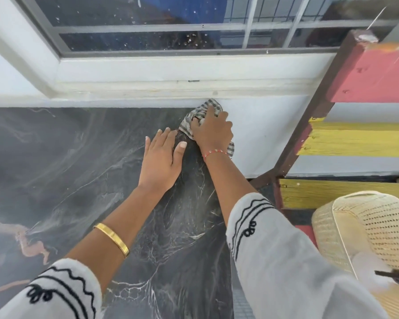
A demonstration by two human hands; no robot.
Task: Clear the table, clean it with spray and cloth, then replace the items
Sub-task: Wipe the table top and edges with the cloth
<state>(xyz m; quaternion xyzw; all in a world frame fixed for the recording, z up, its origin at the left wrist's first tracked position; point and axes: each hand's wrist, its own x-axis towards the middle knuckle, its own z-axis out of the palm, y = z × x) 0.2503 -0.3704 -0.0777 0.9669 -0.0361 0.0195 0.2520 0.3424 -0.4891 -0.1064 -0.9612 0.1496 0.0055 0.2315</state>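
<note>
right hand (211, 132) gripping cloth (189, 125), left hand (161, 157) flat

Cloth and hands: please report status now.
Right hand presses cloth at table's far edge by wall. Left hand flat on table. Nothing in the way.

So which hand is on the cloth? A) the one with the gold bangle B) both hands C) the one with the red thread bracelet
C: the right hand, with the red thread bracelet, presses the striped cloth on the table; the left hand lies flat beside it.
</note>
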